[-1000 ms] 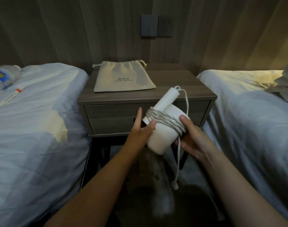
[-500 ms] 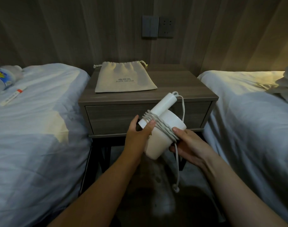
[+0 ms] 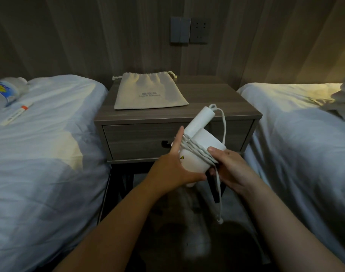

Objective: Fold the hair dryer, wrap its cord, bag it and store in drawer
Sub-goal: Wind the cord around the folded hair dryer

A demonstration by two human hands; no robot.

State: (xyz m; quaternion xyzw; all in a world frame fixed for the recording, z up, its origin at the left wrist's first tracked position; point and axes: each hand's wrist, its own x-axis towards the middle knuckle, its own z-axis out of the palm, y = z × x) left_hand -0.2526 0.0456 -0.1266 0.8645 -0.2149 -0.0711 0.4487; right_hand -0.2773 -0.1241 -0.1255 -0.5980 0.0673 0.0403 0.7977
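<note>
A white folded hair dryer (image 3: 199, 146) is held in front of the closed drawer (image 3: 140, 140) of the nightstand. Its grey-white cord (image 3: 195, 152) is wound several times round the body, with a loose end (image 3: 219, 203) hanging down toward the floor. My left hand (image 3: 173, 169) cups the dryer from the left, index finger straight up along it, thumb under the barrel. My right hand (image 3: 228, 169) holds the dryer's right side, thumb pressing on the wound cord. A beige drawstring bag (image 3: 148, 93) lies flat on the nightstand top.
The wooden nightstand (image 3: 216, 107) stands between two white beds (image 3: 40, 154) (image 3: 305, 138). A water bottle (image 3: 4, 93) and a small tube (image 3: 16, 113) lie on the left bed. A switch and socket (image 3: 189, 30) sit on the wall behind.
The dryer has dropped slightly and tilted. My left hand slid lower round the barrel with its index finger raised. My right hand moved down along the cord, and the hanging end is shorter.
</note>
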